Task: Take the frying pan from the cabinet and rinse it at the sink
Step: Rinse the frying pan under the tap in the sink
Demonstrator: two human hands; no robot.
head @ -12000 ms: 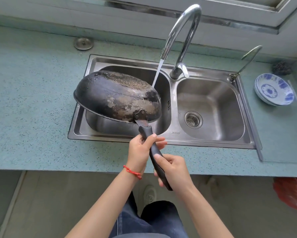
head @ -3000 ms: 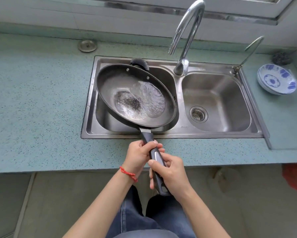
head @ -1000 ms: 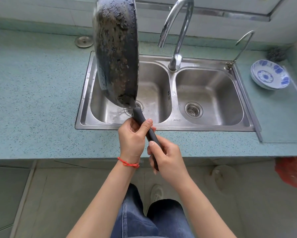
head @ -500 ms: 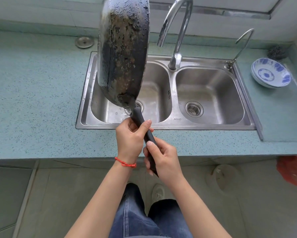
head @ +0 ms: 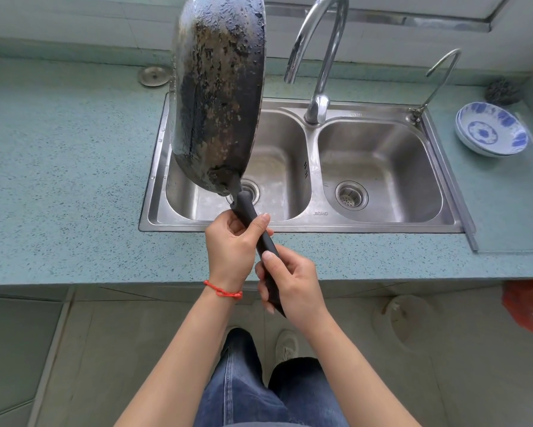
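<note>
Frying pan [head: 219, 97] held nearly on edge above the left basin of the sink [head: 308, 223]

The black handle [head: 253, 220] was gripped by both hands: the grip of the left hand [head: 231, 248] was closed around its upper part, and the grip of the right hand [head: 293, 285] was closed around its lower end. The burnt, spotted underside of the pan was turned toward the camera, with the top edge cut off by the frame. The faucet [head: 320, 57] was seen just right of the pan, with no water running. A blue-patterned bowl [head: 490, 131] was placed on the tabletop [head: 58, 180], well apart to the right
</note>
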